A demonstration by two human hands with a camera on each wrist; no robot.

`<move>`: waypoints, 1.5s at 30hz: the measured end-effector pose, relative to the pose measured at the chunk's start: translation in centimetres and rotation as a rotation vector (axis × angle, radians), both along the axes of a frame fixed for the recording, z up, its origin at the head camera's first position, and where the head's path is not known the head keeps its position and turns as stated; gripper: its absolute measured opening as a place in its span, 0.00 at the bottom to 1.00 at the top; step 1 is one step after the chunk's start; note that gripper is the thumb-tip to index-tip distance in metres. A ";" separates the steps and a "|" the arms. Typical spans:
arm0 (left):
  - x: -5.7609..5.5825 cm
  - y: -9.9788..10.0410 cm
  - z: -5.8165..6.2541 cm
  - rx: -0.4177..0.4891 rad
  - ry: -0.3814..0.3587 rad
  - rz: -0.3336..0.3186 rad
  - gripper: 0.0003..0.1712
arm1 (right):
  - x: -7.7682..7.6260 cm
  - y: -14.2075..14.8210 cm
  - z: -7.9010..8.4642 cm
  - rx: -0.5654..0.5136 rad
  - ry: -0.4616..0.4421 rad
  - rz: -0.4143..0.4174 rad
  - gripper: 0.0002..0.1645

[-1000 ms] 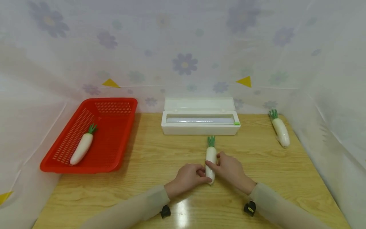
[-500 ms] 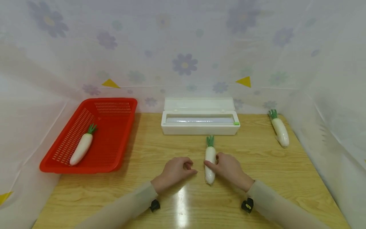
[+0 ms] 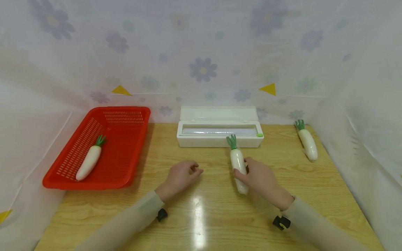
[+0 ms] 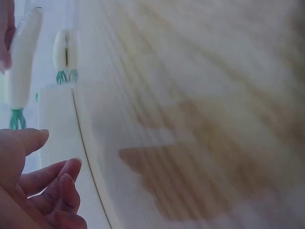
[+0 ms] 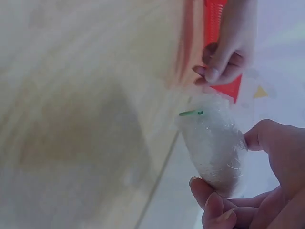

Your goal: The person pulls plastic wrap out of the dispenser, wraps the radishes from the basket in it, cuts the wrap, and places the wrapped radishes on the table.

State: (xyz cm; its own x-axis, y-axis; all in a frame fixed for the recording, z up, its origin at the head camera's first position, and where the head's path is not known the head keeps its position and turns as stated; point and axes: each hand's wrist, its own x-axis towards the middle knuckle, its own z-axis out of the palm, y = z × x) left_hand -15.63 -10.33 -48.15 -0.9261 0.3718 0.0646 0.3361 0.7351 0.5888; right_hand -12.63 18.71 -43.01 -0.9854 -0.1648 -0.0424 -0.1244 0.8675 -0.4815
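Far left: red basket [image 3: 120, 150] on the wood-grain table [image 3: 176, 153], one white radish [image 3: 89, 163] lying aslant inside, green leaves away from the person. Next, left hand [image 3: 179, 177], between basket and box, well apart from both; fingers loosely bent, thumb and forefinger parted, nothing held. Beyond it, white box [image 3: 201, 142], lid raised at the back, roll of clear film [image 3: 220, 131] within. Then the film-wrapped radish [image 3: 238, 161], in front of the box, leaves pointing toward it and overlapping its front edge in the head view; could not tell whether it touched the table. Right hand [image 3: 263, 178] gripped it, thumb one side, curled fingers the other. Far right: another radish [image 3: 309, 145] near the table's edge, shiny with film, leaves toward the back.
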 end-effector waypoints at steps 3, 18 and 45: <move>-0.5 -0.5 0.1 0.007 -0.008 0.026 0.20 | -0.5 1.3 1.5 0.009 0.058 0.008 0.31; -1.5 -2.3 0.3 -0.045 -0.020 0.104 0.19 | -6.0 12.4 2.7 0.075 0.035 -0.134 0.39; -1.5 -3.2 -0.3 -0.078 -0.037 0.124 0.17 | -11.1 19.4 -3.2 0.158 -0.061 -0.129 0.30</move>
State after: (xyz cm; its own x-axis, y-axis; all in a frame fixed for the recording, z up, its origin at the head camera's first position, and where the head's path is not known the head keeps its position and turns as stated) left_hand -17.13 -13.50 -48.40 -0.9664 0.2569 0.0052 0.2191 0.8135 0.5387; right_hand -23.74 38.12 -46.26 -0.9927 -0.0244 -0.1180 0.0175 0.9398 -0.3412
